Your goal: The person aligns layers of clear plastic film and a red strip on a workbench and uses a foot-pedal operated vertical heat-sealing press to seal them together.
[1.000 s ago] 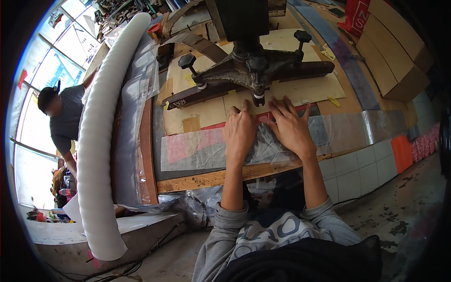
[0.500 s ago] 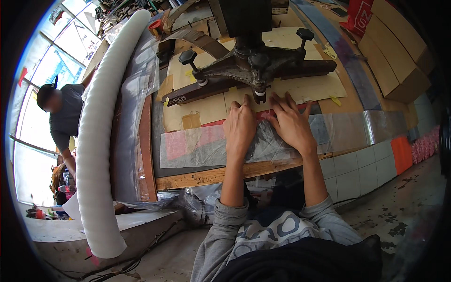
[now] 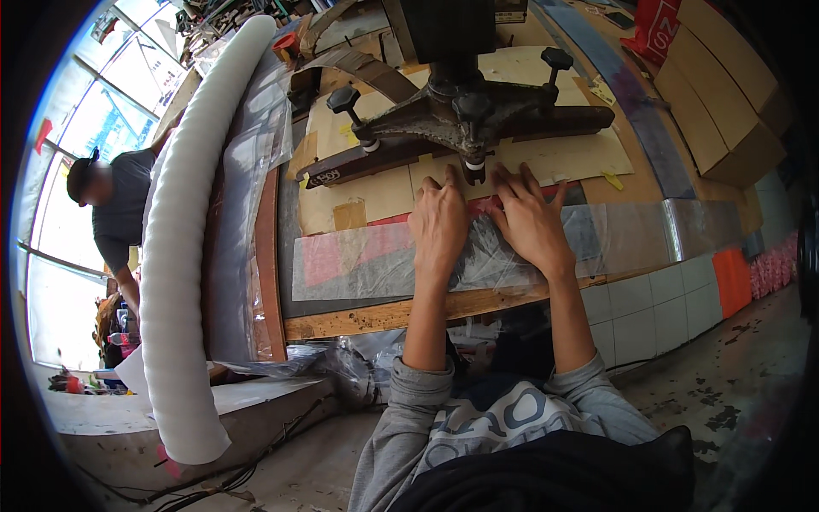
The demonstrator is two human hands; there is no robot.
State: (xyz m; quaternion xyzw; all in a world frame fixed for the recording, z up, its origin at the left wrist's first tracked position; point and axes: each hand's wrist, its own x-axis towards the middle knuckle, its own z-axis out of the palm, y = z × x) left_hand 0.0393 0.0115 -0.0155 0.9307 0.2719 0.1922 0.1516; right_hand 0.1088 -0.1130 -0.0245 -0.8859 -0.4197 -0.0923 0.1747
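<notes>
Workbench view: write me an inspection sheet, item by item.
Surface: bench with a worn wooden front edge.
Things: pale board under a black bracket; wrinkled clear film along the front.
Clutter: white roll at left; cardboard box at right.
Hands: left hand and right hand palm-down, fingers on the board, bracket's tip between them.
Cables: bunched, lower left.
Surroundings: another person beyond the roll; patchy floor.

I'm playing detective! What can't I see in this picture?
All in the head view:
What lies under the left grip and right grip: they cover it.
Top of the press: cut off by the upper edge.
Part of the other person: behind the roll.
Black slab: too small to identify.
</notes>
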